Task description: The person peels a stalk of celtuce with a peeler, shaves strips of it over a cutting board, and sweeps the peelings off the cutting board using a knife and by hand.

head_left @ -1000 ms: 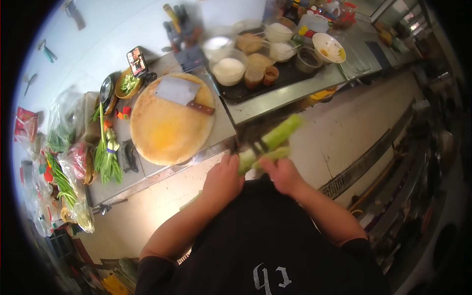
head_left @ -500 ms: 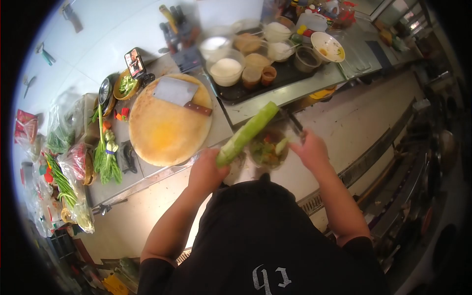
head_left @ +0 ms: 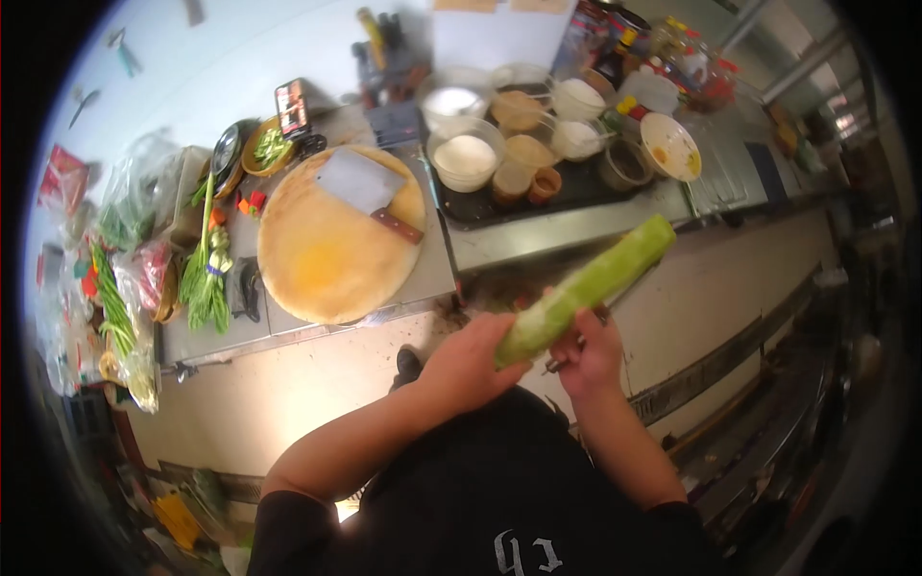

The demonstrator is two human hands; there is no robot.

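A long, pale green peeled vegetable (head_left: 600,281) points up and to the right in front of my body. My left hand (head_left: 471,360) is wrapped round its lower end. Close under its middle, my right hand (head_left: 588,353) has its fingers curled round a dark-handled tool (head_left: 554,366), probably a peeler, mostly hidden by the fingers and the vegetable. A cleaver (head_left: 357,180) with a brown wooden handle lies on the round cutting board (head_left: 327,278) to the left, apart from both hands.
A black tray (head_left: 480,209) bears several bowls of powders beside a white bowl (head_left: 670,146). Leafy greens (head_left: 205,288), a basket of chopped green pieces (head_left: 269,147) and a phone (head_left: 291,108) stand left. A shoe (head_left: 409,363) shows below the counter edge.
The vegetable and my left hand have moved right. My right hand has come in under the vegetable with the tool. The bin of scraps seen below the vegetable is out of sight, and the view has shifted.
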